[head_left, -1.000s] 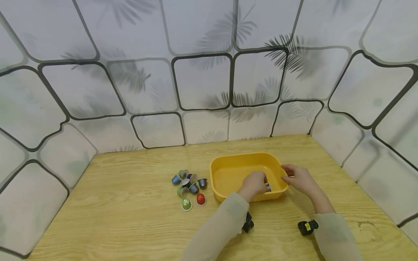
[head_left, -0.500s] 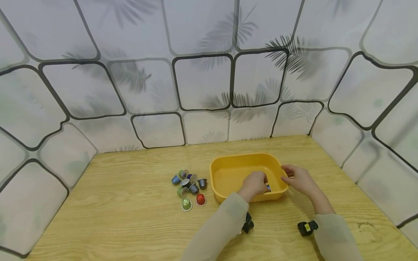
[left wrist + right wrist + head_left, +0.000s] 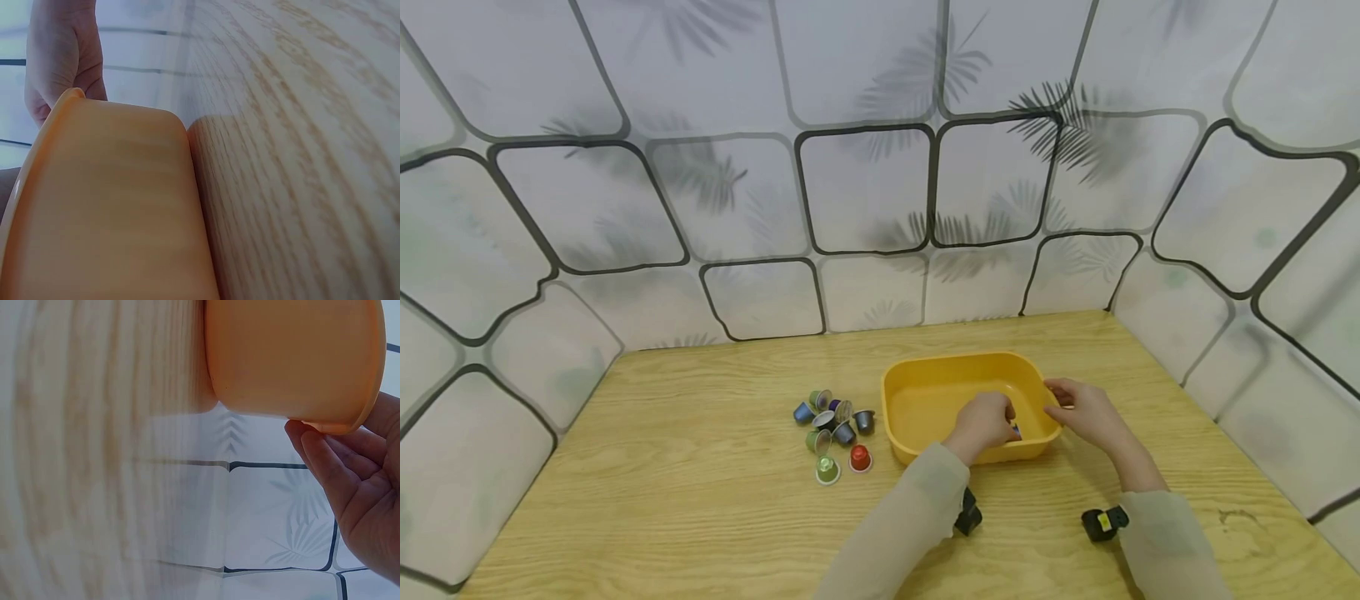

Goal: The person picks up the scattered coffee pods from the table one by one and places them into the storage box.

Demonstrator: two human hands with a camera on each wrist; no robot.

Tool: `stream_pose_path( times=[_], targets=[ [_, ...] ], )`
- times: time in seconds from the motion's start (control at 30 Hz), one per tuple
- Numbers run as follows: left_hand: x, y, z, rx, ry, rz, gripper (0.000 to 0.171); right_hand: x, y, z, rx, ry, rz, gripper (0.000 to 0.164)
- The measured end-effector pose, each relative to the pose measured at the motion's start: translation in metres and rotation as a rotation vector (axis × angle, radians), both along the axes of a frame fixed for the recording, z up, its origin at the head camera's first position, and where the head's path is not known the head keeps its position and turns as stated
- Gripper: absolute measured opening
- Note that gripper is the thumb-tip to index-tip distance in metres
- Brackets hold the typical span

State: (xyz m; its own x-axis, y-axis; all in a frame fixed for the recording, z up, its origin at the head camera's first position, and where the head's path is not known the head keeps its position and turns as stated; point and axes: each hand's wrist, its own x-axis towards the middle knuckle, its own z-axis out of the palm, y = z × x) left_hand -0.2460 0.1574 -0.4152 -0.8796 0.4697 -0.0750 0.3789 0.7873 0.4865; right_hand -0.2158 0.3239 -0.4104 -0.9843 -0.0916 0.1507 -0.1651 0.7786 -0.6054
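Observation:
My left hand (image 3: 985, 421) reaches down into the yellow plastic tub (image 3: 925, 364), fingers curled at its right front corner. A sliver of a blue coffee capsule (image 3: 1017, 432) shows at those fingertips; the hand covers the rest. At the tub's right end, my right hand (image 3: 1086, 410) pinches the rim between thumb and fingers, as the right wrist view also shows with the hand (image 3: 359, 481) at the tub's (image 3: 294, 356) edge. Left of the tub lies a loose cluster of coffee capsules, among them a red one (image 3: 861, 457) and a light green one (image 3: 827, 469).
Blue, grey and green capsules, such as the dark grey one (image 3: 865, 422), lie together near the tub's left side. Everything rests on a wood-grain table (image 3: 685, 483). Patterned cloth walls (image 3: 865, 192) close in the back and both sides.

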Motion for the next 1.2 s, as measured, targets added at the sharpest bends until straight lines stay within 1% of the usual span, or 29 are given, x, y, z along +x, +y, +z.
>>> stream_pose_path(
  times=[0.17, 0.47, 0.77, 0.9, 1.0, 1.2],
  targets=[
    [-0.0008, -0.0013, -0.0003, 0.009, 0.010, -0.012, 0.020, -0.0006, 0.0011, -0.0013, 0.005, 0.005, 0.003, 0.041],
    [-0.0012, -0.0025, 0.0029, 0.020, 0.016, -0.023, 0.019, -0.0008, 0.0010, -0.0011, 0.006, 0.014, 0.005, 0.041],
    [-0.0032, -0.0027, 0.0012, 0.043, 0.031, -0.028, 0.017, -0.0009, 0.0003, -0.0006, 0.017, 0.015, 0.000, 0.041],
    [-0.0040, -0.0036, 0.0021, 0.080, 0.046, -0.028, 0.013, -0.0016, 0.0005, -0.0007, 0.012, 0.008, 0.001, 0.041],
    [-0.0050, -0.0044, 0.0031, 0.133, 0.047, -0.028, 0.011, -0.0021, 0.0009, -0.0010, 0.006, 0.004, 0.001, 0.041],
    [-0.0062, -0.0076, 0.0056, 0.245, 0.037, -0.027, 0.016, -0.0017, 0.0015, -0.0011, 0.007, -0.001, 0.003, 0.041]
  ],
)
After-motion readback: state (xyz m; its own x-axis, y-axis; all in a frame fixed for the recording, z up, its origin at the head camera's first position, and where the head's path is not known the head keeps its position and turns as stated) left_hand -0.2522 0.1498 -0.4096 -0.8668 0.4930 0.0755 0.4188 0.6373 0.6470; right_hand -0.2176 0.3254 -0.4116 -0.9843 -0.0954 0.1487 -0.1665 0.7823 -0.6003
